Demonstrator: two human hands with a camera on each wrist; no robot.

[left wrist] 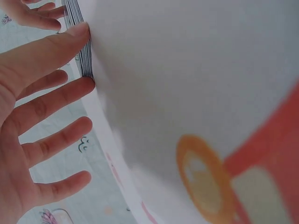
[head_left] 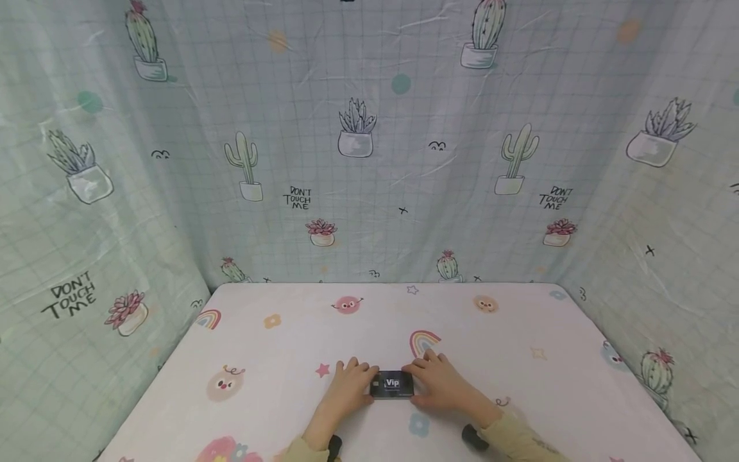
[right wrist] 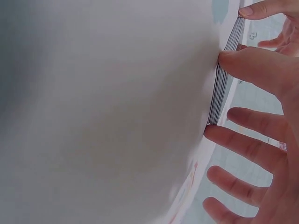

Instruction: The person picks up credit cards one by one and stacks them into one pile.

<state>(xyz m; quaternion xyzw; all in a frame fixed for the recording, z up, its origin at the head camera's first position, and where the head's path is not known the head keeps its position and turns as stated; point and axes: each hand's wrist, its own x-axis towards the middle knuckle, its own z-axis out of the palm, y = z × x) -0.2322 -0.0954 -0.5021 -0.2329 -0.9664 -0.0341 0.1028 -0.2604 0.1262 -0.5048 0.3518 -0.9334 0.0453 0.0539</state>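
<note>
A neat stack of cards (head_left: 392,385) lies on the table near its front, its black top card printed "Vip" with a small chip at the left. My left hand (head_left: 348,386) grips the left end, thumb at the near corner and a finger at the far corner. Opposite it, my right hand (head_left: 441,384) holds the right end in the same way. The layered edges of the cards (left wrist: 85,56) show between thumb and finger in the left wrist view. In the right wrist view the cards' edges (right wrist: 219,91) look evenly squared, and the other fingers are spread away from them.
A white tablecloth (head_left: 277,366) with printed rainbows, flowers and smiling faces covers the table. Cactus-patterned curtains (head_left: 398,173) hang at the back and both sides. Dark bands (head_left: 475,437) sit at the wrists, by the light sleeves.
</note>
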